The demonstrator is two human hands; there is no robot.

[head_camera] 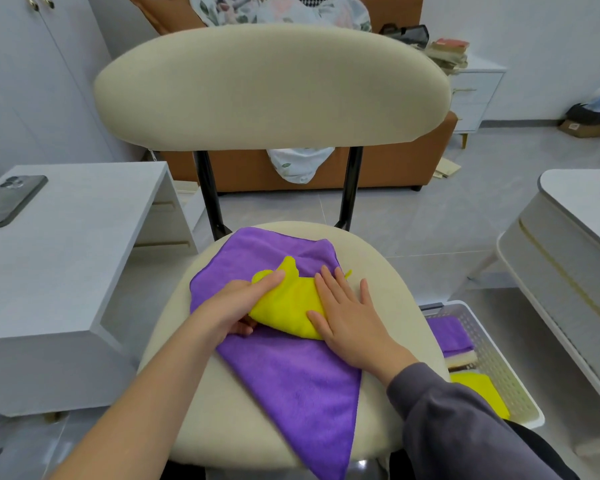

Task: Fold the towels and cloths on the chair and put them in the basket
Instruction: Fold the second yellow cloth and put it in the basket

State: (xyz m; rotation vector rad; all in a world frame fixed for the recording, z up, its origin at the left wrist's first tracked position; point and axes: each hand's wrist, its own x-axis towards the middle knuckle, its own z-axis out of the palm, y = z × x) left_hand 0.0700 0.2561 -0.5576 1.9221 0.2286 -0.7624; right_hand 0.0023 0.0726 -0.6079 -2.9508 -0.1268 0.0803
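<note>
Yellow cloth (288, 306): bunched and partly folded, lying on top of the purple cloth (291, 382), which is spread flat across the chair seat (388, 289) with one corner hanging over the front edge.

Left hand (236, 306): grips the left end of the yellow cloth, fingers laid over the top and thumb tucked beneath the edge. The forearm is bare.

Right hand (350, 317): flat, palm down, fingers straight and spread. It presses on the right part of the yellow cloth, and the outer fingers reach onto the purple cloth. The arm wears a dark grey sleeve (465, 420).

Basket (499, 358): white, perforated, on the floor just beside the chair on the right. Contents: a folded purple towel (449, 336), a cream towel (461, 358) next to it, and a folded yellow towel (482, 389) nearest the camera.

Chair backrest (271, 88): cream, padded, carried on two black uprights.

White side table (66, 271): left of the chair, with a phone (9, 200) lying face down on it.

Brown sofa (250, 171): behind the chair.
</note>
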